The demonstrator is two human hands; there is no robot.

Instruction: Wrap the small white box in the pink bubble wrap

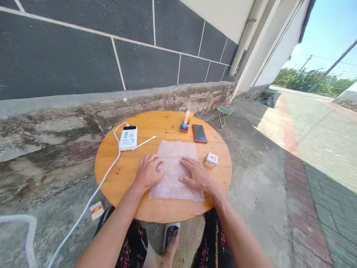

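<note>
A sheet of clear bubble wrap (175, 156) lies flat on the round wooden table (164, 126). My left hand (147, 172) rests on its left edge with the fingers curled down onto the sheet. On the right side of the sheet lies my right hand (196, 174), fingers stretched out flat and pressing it. Neither hand grips anything.
A white power bank (128, 137) with a white cable (92, 197) sits at the table's left. A tape dispenser (186, 121), a dark phone (199, 133) and a small box (211, 160) lie toward the right. Behind stand a stone ledge, a dark wall and a small stool (223, 111). A card (96, 210) lies on the ground.
</note>
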